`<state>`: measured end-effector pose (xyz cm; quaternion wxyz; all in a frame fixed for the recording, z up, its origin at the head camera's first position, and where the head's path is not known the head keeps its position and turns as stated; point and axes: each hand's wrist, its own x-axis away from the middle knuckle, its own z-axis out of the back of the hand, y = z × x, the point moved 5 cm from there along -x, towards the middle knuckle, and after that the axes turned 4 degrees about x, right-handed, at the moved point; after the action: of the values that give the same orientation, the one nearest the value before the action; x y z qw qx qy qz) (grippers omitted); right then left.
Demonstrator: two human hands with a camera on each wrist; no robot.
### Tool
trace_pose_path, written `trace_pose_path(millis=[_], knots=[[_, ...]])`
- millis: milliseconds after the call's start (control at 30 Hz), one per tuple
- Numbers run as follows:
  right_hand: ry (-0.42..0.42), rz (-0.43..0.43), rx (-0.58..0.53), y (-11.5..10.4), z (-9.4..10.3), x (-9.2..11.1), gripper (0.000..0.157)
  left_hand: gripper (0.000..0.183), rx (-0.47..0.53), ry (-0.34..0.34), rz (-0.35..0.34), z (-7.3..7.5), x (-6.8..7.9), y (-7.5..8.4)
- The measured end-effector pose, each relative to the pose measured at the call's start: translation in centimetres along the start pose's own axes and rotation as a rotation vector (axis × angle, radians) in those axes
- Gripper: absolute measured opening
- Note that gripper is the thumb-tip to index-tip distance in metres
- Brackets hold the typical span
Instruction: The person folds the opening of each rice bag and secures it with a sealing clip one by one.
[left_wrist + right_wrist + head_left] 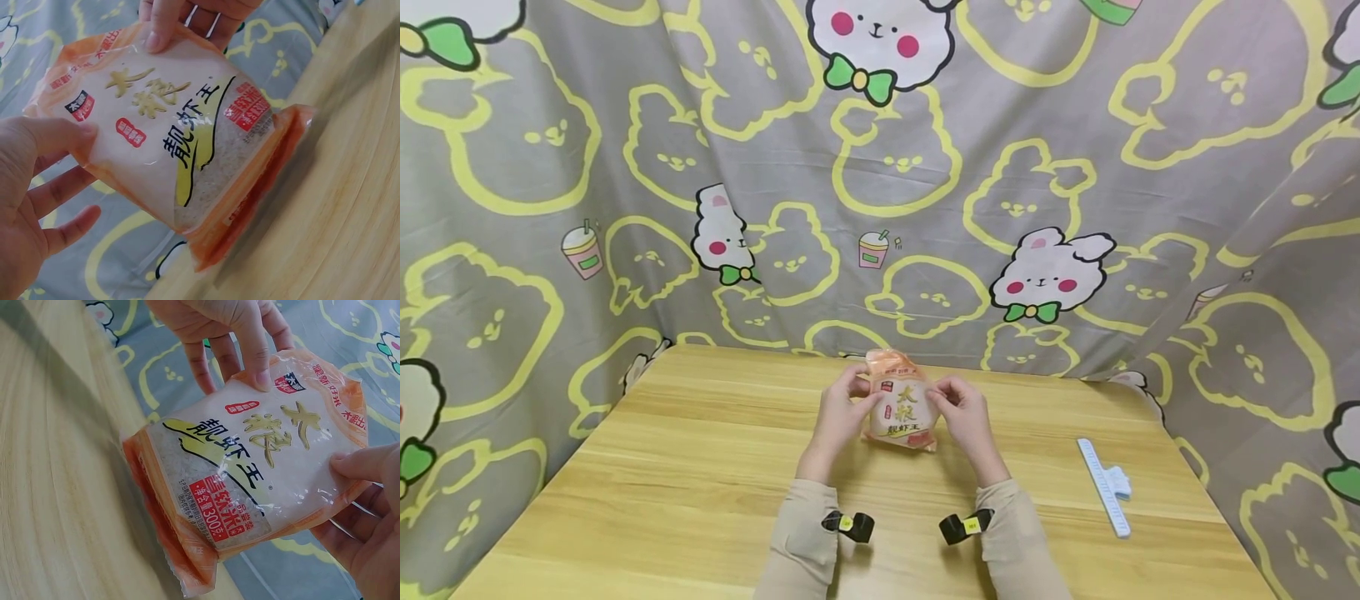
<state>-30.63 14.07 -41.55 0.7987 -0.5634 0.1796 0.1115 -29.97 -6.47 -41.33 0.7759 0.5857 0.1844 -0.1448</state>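
Note:
A small plastic bag of rice point(904, 408), orange and white with gold and black lettering, is held upright at the middle of the table's far part. White grains show through its clear lower window in the right wrist view. My left hand point(844, 408) grips its left side, thumb on the front and fingers behind. On the opposite side my right hand point(964, 410) pinches the edge the same way. The bag's orange bottom seal point(250, 194) is close to the tabletop; whether it touches I cannot tell. The back of the bag is hidden.
A light blue sealing clip point(1107, 487) lies on the wooden table point(685, 467) to the right of my right arm. Grey curtains point(925, 183) with cartoon prints hang behind the table and on both sides. A black camera sits on each wrist.

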Motion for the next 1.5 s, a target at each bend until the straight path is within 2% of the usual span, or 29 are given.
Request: trace_pose_path(millis=[267,500,633,767,1033,1500], knots=[[-0.013,-0.056,-0.003,-0.1,-0.1,0.1,0.006,0.03,-0.002,-0.025,-0.005,0.1,0.0,0.0],[-0.036,-0.046,0.021,-3.2,0.4,0.8,0.006,0.029,-0.018,-0.045,0.009,0.1,0.1,0.1],[-0.045,-0.046,0.025,-3.8,0.4,1.0,0.006,0.029,-0.025,-0.06,0.027,0.2,0.0,-0.1],[-0.055,-0.036,0.036,-3.3,0.2,1.0,0.006,0.028,-0.015,-0.075,0.05,0.2,0.0,-0.3],[-0.043,-0.035,0.021,0.3,-0.5,0.2,0.007,0.03,-0.024,-0.087,0.059,0.2,0.0,-0.5],[-0.089,-0.056,0.055,0.9,-0.1,0.1,0.009,0.032,0.0,-0.114,0.053,-0.1,-0.1,-0.4]])
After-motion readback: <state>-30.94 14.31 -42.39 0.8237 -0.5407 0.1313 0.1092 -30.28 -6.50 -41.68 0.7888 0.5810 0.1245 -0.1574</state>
